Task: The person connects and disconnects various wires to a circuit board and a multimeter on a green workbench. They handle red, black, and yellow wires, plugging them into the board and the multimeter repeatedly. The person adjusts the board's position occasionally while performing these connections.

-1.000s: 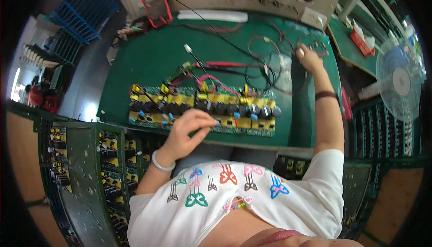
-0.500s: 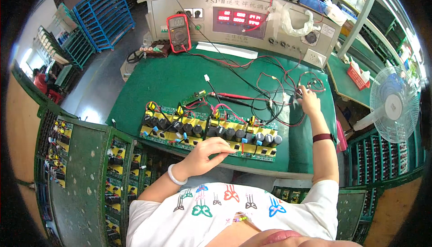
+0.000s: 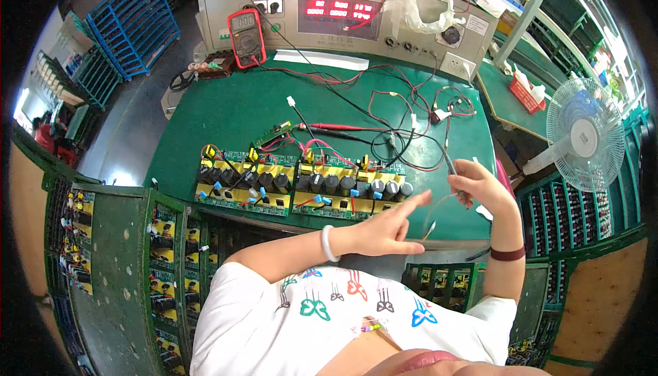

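Two green and yellow circuit boards (image 3: 277,206) with rows of black cylindrical capacitors (image 3: 331,184) lie end to end along the near edge of the bench. My left hand (image 3: 384,231) hovers past their right end, index finger and thumb stretched apart, with nothing visibly gripped. To its right, my right hand (image 3: 480,187) pinches a thin cable (image 3: 450,162) above the bench. A thin wire (image 3: 439,206) curves from that hand toward my left fingers; a small pale connector (image 3: 431,226) hangs there. Behind the boards lie red and black test leads (image 3: 349,128).
A red multimeter (image 3: 245,37) leans against the grey test panel (image 3: 295,28) at the back. Tangled leads (image 3: 411,139) cover the bench's right side. A white fan (image 3: 584,137) stands at right. Racks of boards (image 3: 166,256) flank the green bench (image 3: 226,112).
My right hand has come back from the far leads toward me with a cable. My left hand has left the board's front edge, moved right and spread its fingers. The view has shifted slightly.
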A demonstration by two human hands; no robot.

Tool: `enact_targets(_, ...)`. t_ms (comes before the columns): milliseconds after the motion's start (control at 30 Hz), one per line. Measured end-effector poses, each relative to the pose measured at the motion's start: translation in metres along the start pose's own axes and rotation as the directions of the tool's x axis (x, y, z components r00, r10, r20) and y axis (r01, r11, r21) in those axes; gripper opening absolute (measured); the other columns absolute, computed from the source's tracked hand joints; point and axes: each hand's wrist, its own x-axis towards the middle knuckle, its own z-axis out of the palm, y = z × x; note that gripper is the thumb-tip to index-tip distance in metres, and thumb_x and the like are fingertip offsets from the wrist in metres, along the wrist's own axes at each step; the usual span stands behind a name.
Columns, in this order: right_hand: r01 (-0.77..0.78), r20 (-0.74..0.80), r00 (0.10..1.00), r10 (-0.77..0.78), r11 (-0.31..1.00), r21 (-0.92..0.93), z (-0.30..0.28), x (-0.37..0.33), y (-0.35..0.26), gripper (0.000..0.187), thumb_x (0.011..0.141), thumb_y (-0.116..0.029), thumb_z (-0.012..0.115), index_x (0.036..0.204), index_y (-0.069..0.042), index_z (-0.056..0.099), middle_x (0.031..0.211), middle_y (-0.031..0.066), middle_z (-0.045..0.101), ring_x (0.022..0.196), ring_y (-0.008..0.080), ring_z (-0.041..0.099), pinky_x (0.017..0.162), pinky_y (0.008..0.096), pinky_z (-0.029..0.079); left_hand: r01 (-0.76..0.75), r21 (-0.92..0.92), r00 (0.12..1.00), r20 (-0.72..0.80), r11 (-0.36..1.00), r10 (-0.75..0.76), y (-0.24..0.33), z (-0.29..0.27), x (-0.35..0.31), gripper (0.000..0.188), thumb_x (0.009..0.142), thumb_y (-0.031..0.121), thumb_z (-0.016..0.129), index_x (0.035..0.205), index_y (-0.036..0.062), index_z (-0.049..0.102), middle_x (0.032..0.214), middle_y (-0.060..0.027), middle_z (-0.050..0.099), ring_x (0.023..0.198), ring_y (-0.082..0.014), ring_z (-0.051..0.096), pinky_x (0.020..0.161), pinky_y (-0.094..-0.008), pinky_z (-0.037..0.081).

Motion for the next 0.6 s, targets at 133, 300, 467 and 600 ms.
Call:
enact_targets(133,0.089,-0.081,0.994,-0.074,0.976,0.198,0.019,-0.015,0.017,0.016,0.101,-0.023,0.06,0.097,-0.008,0.055,0.071,-0.0025,0.057,0.057,0.0057,0.054,0.046,0.0218,0.039,0.088,-0.114,0.922,0.386,0.99,-0.037,-0.024,0.015,0.005,0.064,0.093,0.023,0.071,0.147,0.0055,0.04,0.114,-0.0055,0.067,0.069,-0.0055,0.047,0.063,-0.0235,0.043)
enact_targets(300,0.272,-0.42,0.904,-0.073,0.857,0.438,0.02,-0.009,0.066,0.01,0.102,-0.022,0.058,0.102,-0.013,0.054,0.08,-0.0029,0.058,0.064,0.0051,0.055,0.051,0.02,0.042,0.137,-0.094,0.955,0.276,0.986,-0.106,-0.035,-0.003,-0.042,0.02,0.096,0.017,0.066,0.107,0.0006,0.069,0.092,-0.007,0.071,0.084,-0.0116,0.064,0.076,-0.0289,0.051)
enact_targets(467,0.424,-0.383,0.896,-0.223,0.681,0.597,0.036,0.006,0.108,0.012,0.104,-0.019,0.054,0.112,-0.01,0.051,0.09,0.0024,0.06,0.07,0.0087,0.056,0.059,0.0229,0.047,0.049,0.225,0.992,0.1,0.973,-0.073,-0.042,-0.025,-0.093,0.012,0.083,0.001,0.071,0.094,0.0021,0.075,0.093,-0.0096,0.073,0.087,-0.0248,0.068,0.078,-0.0358,0.053)
enact_targets(600,0.488,-0.326,0.871,-0.366,0.574,0.657,0.076,0.016,0.117,0.017,0.104,-0.017,0.055,0.117,-0.009,0.047,0.096,0.0079,0.06,0.074,0.0123,0.057,0.064,0.0259,0.05,0.007,0.346,0.984,-0.172,0.938,0.056,-0.043,-0.023,-0.105,0.024,0.076,-0.006,0.07,0.096,0.0045,0.078,0.101,-0.0107,0.075,0.09,-0.0244,0.069,0.079,-0.0349,0.053)
